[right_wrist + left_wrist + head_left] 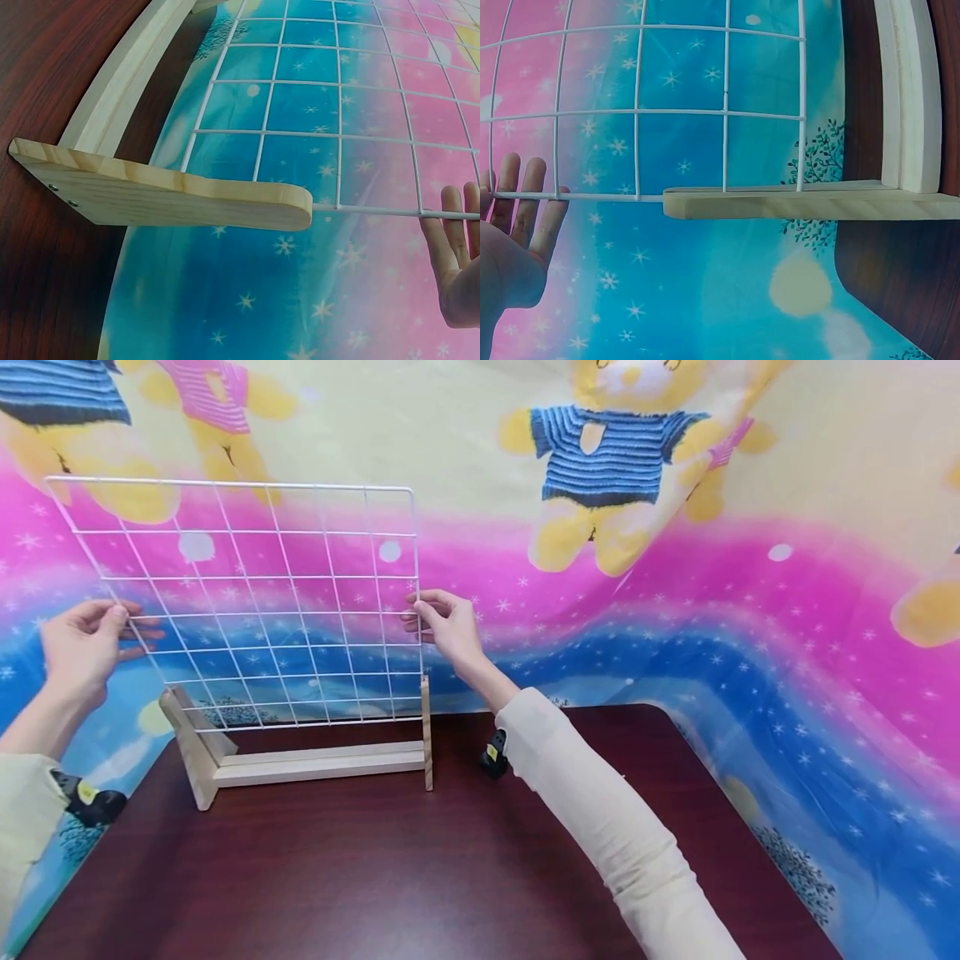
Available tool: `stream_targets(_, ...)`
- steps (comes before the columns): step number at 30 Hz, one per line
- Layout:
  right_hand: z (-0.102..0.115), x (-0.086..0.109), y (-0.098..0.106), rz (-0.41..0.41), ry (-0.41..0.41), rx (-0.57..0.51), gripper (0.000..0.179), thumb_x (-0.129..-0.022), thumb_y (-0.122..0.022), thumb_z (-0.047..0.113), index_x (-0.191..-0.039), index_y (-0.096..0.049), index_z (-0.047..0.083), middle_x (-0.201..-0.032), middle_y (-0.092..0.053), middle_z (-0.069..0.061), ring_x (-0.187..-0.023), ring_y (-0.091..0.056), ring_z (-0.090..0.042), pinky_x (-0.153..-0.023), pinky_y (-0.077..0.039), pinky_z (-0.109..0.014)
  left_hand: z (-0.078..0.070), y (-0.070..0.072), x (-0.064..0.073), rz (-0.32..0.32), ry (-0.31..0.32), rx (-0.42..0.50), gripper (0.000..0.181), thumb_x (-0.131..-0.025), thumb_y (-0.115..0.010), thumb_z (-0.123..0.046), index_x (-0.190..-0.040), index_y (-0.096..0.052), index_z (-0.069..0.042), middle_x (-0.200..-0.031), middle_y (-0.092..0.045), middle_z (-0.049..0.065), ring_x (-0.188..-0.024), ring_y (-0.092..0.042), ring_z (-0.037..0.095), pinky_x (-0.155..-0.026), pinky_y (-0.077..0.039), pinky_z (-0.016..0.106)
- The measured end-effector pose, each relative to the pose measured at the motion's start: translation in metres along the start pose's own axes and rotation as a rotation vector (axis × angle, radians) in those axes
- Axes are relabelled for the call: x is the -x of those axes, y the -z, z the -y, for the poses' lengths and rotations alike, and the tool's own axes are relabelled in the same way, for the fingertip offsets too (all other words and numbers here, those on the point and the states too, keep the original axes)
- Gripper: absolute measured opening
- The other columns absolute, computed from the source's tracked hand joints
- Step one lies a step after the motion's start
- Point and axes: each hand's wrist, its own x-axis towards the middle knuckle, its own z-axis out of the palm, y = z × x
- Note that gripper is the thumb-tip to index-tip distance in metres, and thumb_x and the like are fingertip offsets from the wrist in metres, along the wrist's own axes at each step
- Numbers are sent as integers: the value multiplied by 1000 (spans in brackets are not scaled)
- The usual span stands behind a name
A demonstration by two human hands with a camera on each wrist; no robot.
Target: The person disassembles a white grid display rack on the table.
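A white wire grid panel [292, 577] stands upright between the two side pieces of a pale wooden stand [322, 768]. My left hand [82, 647] pinches the panel's left edge wire between thumb and fingers, above the stand's left side piece [780, 205]. On the opposite edge, my right hand [452, 628] pinches the wire at about the same height. The right wrist view shows the right side piece [195, 196] with two small screws in its outer face; the panel's edge meets its rounded upper end. Part of each hand is cut off in its wrist view.
The stand rests toward the back left of a dark red-brown table [360, 868]. Close behind hangs a cloth backdrop [600, 635] printed with bears and snowflakes. A black wrist camera [493, 756] sits below the right sleeve, another [96, 802] at the left.
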Motion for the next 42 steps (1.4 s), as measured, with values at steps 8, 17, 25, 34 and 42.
stream_targets(8,3,-2,-2,-18,26,33,21,-97,-58,8,-111,-69,-3,-92,-71,-20,-82,-70,-35,-81,-56,-51,-5,-1,-2,-6,-23,29,25,-101,-47,-22,-105,-67,-8,-79,-70,-14,-67,-68,1,-58,-53,12)
stream_targets(17,7,-6,-2,-27,22,36,20,-96,-59,7,-111,-68,-3,-90,-71,-19,-78,-71,-32,-80,-56,-52,-12,-5,-4,-52,-19,-65,27,-101,-45,-24,-111,-65,-8,-80,-67,-19,-68,-66,-4,-59,-52,10)
stream_targets(25,17,-12,-5,-19,26,31,20,-96,-59,6,-111,-68,-3,-91,-71,-19,-81,-69,-36,-81,-56,-52,-21,-6,-8,-85,-6,-80,29,-101,-44,-27,-114,-62,-9,-82,-66,-19,-68,-66,-4,-60,-51,9)
stream_targets(34,34,-16,-7,-14,42,34,20,-96,-60,10,-111,-69,0,-89,-72,-14,-81,-70,-33,-82,-56,-50,-31,-1,-10,-61,-20,-6,34,-98,-47,-32,-117,-62,-8,-86,-68,-14,-73,-67,-3,-60,-51,10)
stream_targets(42,35,-15,-7,-13,37,30,21,-96,-59,11,-112,-68,0,-89,-72,-12,-80,-70,-31,-83,-55,-51,-35,0,-10,-59,-18,-18,32,-98,-47,-31,-116,-62,-9,-86,-68,-14,-72,-67,-2,-59,-52,11)
